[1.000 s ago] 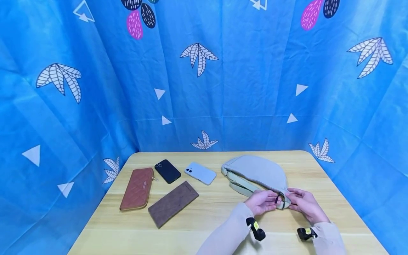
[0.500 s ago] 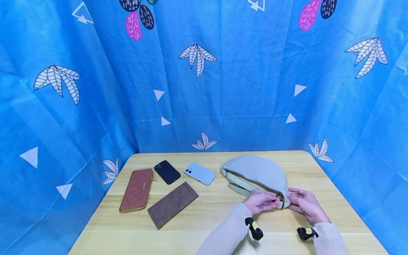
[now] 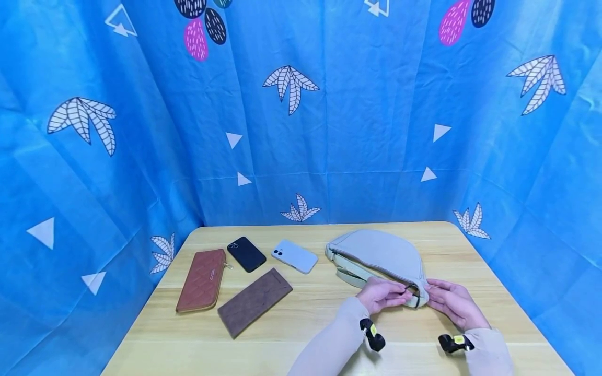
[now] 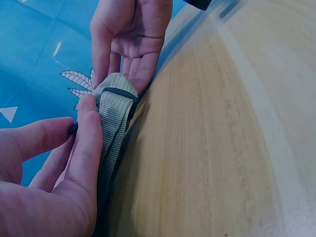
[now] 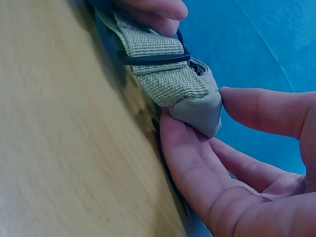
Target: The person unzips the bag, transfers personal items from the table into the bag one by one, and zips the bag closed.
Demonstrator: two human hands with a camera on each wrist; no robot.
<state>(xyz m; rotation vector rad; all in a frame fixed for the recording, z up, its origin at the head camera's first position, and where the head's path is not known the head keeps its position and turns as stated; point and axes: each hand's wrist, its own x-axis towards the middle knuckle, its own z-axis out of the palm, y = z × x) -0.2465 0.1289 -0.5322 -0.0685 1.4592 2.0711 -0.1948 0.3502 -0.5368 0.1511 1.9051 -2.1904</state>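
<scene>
A pale beige waist bag [image 3: 376, 251] lies on the wooden table [image 3: 291, 334], right of middle. My left hand [image 3: 403, 294] pinches a small dark zip pull [image 4: 73, 129] at the bag's near right end, its fingers lying along the woven strap [image 4: 112, 123]. My right hand [image 3: 430, 292] holds the bag's tip [image 5: 197, 106], thumb on one side and fingers underneath. A dark ring [image 5: 154, 59] circles the strap [image 5: 163, 74] just before the tip. The zip's line under the left hand is hidden.
To the left on the table lie a tan quilted wallet [image 3: 202, 279], a darker brown flat pouch [image 3: 255, 301], a black phone [image 3: 246, 254] and a pale phone [image 3: 294, 256], both face down. Blue patterned cloth [image 3: 301, 130] hangs behind and on both sides.
Both hands stay at the bag's right end. The left hand's fingers have closed in a little on the dark pull, so less of it shows.
</scene>
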